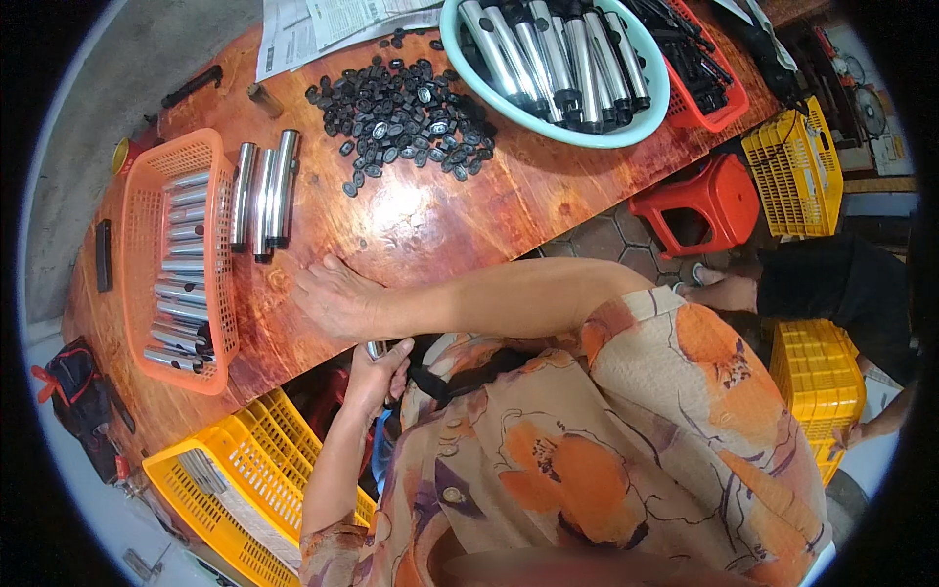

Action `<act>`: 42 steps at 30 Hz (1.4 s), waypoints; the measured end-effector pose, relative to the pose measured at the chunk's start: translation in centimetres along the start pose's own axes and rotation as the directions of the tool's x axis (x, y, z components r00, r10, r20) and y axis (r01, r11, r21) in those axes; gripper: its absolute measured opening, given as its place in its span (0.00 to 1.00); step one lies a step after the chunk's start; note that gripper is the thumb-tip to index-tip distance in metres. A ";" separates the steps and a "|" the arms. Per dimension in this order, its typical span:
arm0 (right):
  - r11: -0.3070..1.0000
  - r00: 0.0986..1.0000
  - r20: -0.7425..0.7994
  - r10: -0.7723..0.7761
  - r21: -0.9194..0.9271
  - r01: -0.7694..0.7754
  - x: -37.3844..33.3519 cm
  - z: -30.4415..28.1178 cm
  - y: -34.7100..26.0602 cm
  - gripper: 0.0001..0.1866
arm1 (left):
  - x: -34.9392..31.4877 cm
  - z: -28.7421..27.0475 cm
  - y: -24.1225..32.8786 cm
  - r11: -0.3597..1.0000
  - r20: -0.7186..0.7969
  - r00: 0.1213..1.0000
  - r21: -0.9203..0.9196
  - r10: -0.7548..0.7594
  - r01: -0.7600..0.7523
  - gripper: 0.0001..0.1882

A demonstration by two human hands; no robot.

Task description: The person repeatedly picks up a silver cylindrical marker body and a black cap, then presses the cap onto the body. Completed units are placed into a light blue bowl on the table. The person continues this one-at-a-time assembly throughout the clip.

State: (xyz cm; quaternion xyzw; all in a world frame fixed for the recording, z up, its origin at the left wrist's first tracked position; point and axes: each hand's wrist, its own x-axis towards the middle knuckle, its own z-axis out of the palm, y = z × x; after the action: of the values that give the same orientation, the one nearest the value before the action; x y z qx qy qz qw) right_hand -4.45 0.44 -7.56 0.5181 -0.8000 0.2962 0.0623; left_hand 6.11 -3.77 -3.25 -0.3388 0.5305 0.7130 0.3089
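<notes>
My right arm reaches across my body, and my right hand [337, 298] rests on the reddish wooden table [391, 220] with its fingers stretched out. Below it, by the table's front edge, my left hand [377, 380] is closed around a shiny metal tube [376, 348], mostly hidden by the fingers. Just beyond my right hand lie several silver tubes [264, 201] with black ends. Left of them, an orange mesh basket [231, 323] holds more such tubes in a stack. A loose pile of small black oval parts [411, 117] spreads over the table farther back.
A light-blue basin [577, 139] full of silver tubes stands at the back, beside a red basket [724, 115] of black parts. A red stool [699, 205] and yellow crates [797, 171] are at the right. Another yellow crate [230, 440] sits at lower left. A person's legs [831, 293] show at right.
</notes>
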 end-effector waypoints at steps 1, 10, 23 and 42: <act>1.000 0.998 -0.056 -0.009 0.000 0.009 0.1 0.0 -0.1 0.12 | -0.3 0.2 0.2 1.000 -0.043 0.999 0.024 0.015 -0.014 0.09; 0.992 1.000 0.012 0.023 0.120 -0.025 0.2 -0.5 0.2 0.12 | -1.9 1.8 -1.0 0.941 -0.150 0.937 -0.079 0.316 -0.330 0.10; 0.197 0.764 0.553 0.333 0.752 -0.630 -2.4 -12.8 4.7 0.16 | -0.6 4.3 3.0 0.225 -0.126 0.298 0.919 0.946 -0.325 0.25; 0.773 0.985 0.170 0.019 0.623 -0.122 -2.4 -15.0 7.2 0.10 | 0.4 5.2 5.0 0.250 -0.068 0.370 0.847 0.927 -0.469 0.24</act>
State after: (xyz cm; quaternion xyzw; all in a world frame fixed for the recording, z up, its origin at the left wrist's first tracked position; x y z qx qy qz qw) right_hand -12.73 12.46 0.76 0.4999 -0.6757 0.5081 -0.1880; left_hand 1.03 0.02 0.25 -0.0885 0.9164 0.3644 -0.1403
